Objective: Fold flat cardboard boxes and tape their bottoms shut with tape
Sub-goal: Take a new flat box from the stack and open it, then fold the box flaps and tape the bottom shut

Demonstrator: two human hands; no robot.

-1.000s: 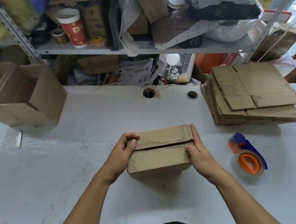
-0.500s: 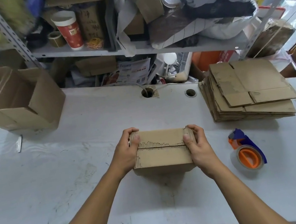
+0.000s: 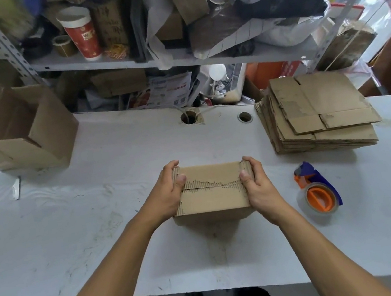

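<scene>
A small brown cardboard box (image 3: 213, 196) stands bottom-up on the white table (image 3: 99, 227), its two flaps closed along a middle seam. My left hand (image 3: 168, 193) grips its left end, thumb pressed on the flaps. At the right end my right hand (image 3: 255, 184) grips the same way, thumb on the seam. To the right lies a tape dispenser (image 3: 318, 192) with an orange core, a blue handle and clear tape. A stack of flat cardboard boxes (image 3: 317, 113) sits at the back right.
A folded open box (image 3: 15, 130) rests at the table's left back. A small metal blade (image 3: 16, 187) lies beside it. Two cable holes (image 3: 189, 117) mark the table's rear edge. Cluttered shelves (image 3: 175, 60) rise behind.
The gap between the two flaps has closed. Both hands slid onto the box ends and pressed the flaps flat.
</scene>
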